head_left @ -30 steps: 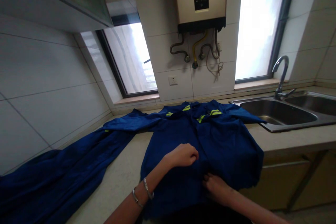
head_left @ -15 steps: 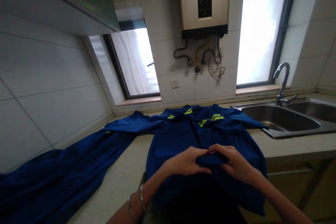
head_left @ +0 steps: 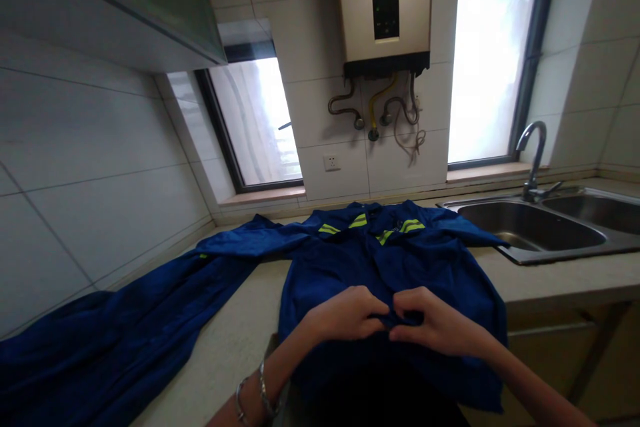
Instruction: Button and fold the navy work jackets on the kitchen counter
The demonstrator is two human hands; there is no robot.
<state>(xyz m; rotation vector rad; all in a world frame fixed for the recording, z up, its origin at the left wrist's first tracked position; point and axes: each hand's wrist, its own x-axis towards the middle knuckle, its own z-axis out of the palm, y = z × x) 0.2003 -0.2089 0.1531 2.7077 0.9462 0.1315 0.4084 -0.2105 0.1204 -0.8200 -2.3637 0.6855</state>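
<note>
A dark blue work jacket (head_left: 330, 267) with yellow-green stripes at the chest lies front up on the counter, its collar toward the wall and its lower part hanging over the front edge. My left hand (head_left: 353, 312) pinches the jacket's front near the middle. Close beside it, my right hand (head_left: 430, 319) grips the other side of the front opening, with thumb and fingers curled round the cloth. The fingertips of both hands nearly meet. Whatever fastener lies between them is too dark and small to make out.
Another dark blue garment (head_left: 125, 320) stretches along the counter (head_left: 235, 333) at the left, under the jacket's sleeve. To the right is a steel double sink (head_left: 550, 255) with a faucet (head_left: 535, 153). A water heater (head_left: 385, 7) hangs on the wall, and a cabinet (head_left: 125, 7) overhangs the left.
Both hands have drawn the front edges together and sit slightly lower. The right hand has turned, its fingers now curling round the cloth, and the raised flap between the hands has flattened.
</note>
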